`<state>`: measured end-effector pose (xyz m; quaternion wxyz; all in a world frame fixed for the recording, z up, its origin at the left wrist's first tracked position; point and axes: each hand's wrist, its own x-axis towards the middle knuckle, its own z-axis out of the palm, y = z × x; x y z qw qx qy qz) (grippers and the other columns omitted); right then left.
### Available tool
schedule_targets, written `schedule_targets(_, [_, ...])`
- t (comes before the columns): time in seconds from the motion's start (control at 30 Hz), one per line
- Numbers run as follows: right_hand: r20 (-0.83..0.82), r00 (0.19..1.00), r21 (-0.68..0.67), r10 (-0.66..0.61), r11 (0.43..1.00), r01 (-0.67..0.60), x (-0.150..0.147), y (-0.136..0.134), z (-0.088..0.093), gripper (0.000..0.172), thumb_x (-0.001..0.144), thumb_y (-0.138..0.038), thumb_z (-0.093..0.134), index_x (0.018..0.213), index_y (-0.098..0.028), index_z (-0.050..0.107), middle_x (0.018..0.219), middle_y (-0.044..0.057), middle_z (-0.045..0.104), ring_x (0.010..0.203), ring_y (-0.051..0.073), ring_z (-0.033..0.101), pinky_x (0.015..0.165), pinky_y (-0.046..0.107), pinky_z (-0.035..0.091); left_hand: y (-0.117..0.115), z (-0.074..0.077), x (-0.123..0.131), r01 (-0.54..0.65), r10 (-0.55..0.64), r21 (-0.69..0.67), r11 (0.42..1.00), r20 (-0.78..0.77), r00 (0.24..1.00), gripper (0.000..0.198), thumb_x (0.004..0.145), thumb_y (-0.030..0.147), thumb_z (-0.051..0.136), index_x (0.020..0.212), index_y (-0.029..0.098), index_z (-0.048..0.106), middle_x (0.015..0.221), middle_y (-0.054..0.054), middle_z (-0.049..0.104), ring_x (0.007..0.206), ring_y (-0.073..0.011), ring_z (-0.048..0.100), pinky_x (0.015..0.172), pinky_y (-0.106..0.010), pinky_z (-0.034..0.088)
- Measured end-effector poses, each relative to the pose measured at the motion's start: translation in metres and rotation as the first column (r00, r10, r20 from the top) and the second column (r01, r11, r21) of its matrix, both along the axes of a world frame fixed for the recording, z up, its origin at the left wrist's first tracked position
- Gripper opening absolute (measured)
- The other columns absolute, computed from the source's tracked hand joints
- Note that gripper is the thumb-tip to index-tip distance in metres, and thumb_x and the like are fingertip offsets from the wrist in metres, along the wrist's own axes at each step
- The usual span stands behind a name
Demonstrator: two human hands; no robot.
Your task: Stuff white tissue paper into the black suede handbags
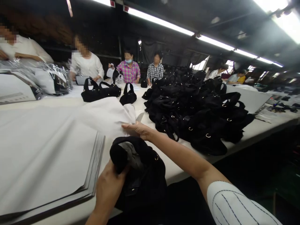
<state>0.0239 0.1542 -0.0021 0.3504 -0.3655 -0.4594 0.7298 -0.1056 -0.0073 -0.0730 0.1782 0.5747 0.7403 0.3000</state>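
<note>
Far L of the open bag (151, 175), across the bench (172, 167): person in white (23, 50), w/ clear-wrapped items (20, 86) in front. Nearer, just L of the open bag, a paper stack (47, 162) lies flat, big pale sheets, edges slightly uneven. Beyond the open bag, back L, 2nd person in white top (86, 64), arms over a grey item (83, 80); then a pair of black bags (100, 92) w/ handles up, also well beyond the open bag.

Loose sheet (105, 111), white & creased, is raised just past the open bag, up-L of it. L hand (110, 182) holds the near-L side of the open bag by its mouth, fingers partly hidden. Open bag itself: black, at the bench's near edge, tilted, grey lining showing, gold-col. ring on its R side. Small black bag (128, 96) stands beyond it, & person in plaid shirt w/ mask (131, 72) farther back. R hand (139, 128) is just above/beyond the open bag, fingers narrow on the loose sheet's R edge. Person in checked shirt (155, 70) is far behind.

R of the open bag & beyond: big bag pile (187, 106), black w/ gold-col. rings; past that, farther R, a white panel (249, 97).
</note>
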Motion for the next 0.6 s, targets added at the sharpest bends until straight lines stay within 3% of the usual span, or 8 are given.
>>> schedule_targets(0.17, [0.183, 0.974, 0.023, 0.136, 0.989, -0.143, -0.015, -0.008, -0.007, 0.032, 0.056, -0.003, 0.076, 0.083, -0.012, 0.062, 0.068, 0.001, 0.064, 0.056, 0.015, 0.060, 0.054, 0.027, 0.053, 0.004, -0.013, -0.006, -0.030, 0.027, -0.056, 0.998, -0.044, 0.999, 0.048, 0.084, 0.066, 0.047, 0.100, 0.023, 0.061, 0.089, -0.010, 0.070, 0.089, -0.0356, 0.068, 0.067, -0.037, 0.044])
schedule_targets(0.27, [0.210, 0.948, 0.006, 0.238, 0.970, -0.245, -0.001, -0.023, -0.003, 0.028, 0.053, -0.004, 0.069, 0.079, -0.013, 0.061, 0.062, -0.002, 0.061, 0.052, 0.013, 0.058, 0.049, 0.023, 0.048, 0.003, -0.023, -0.011, -0.126, 0.126, 0.023, 0.992, -0.005, 0.992, 0.051, 0.080, 0.069, 0.052, 0.099, 0.022, 0.059, 0.092, -0.010, 0.068, 0.083, -0.0330, 0.068, 0.065, -0.037, 0.045])
schedule_targets(0.37, [0.240, 0.920, -0.015, 0.309, 0.949, -0.315, 0.022, -0.044, 0.006, 0.032, 0.050, -0.008, 0.063, 0.081, -0.014, 0.060, 0.059, -0.004, 0.059, 0.050, 0.012, 0.056, 0.046, 0.019, 0.043, 0.006, -0.032, -0.013, -0.180, 0.162, 0.135, 0.974, 0.134, 0.978, 0.042, 0.078, 0.062, 0.054, 0.093, 0.023, 0.060, 0.093, -0.009, 0.068, 0.085, -0.0299, 0.067, 0.071, -0.038, 0.048])
schedule_targets(0.5, [0.379, 0.890, 0.064, 0.255, 0.952, -0.300, 0.046, -0.072, 0.017, 0.021, 0.059, -0.016, 0.066, 0.079, -0.016, 0.060, 0.059, -0.006, 0.054, 0.052, 0.010, 0.050, 0.048, 0.020, 0.039, 0.012, -0.036, -0.010, -0.213, 0.122, 0.292, 0.932, 0.300, 0.946, 0.033, 0.071, 0.050, 0.057, 0.088, 0.023, 0.065, 0.089, -0.008, 0.070, 0.088, -0.0302, 0.065, 0.079, -0.042, 0.048])
schedule_targets(0.6, [0.458, 0.868, 0.227, 0.191, 0.919, -0.321, 0.050, -0.087, 0.020, 0.019, 0.067, -0.027, 0.073, 0.072, -0.015, 0.059, 0.061, -0.006, 0.049, 0.056, 0.008, 0.042, 0.054, 0.021, 0.036, 0.016, -0.037, -0.009, -0.254, 0.122, 0.315, 0.915, 0.384, 0.915, 0.026, 0.064, 0.046, 0.058, 0.072, 0.022, 0.063, 0.075, -0.007, 0.067, 0.075, -0.0285, 0.063, 0.071, -0.040, 0.048])
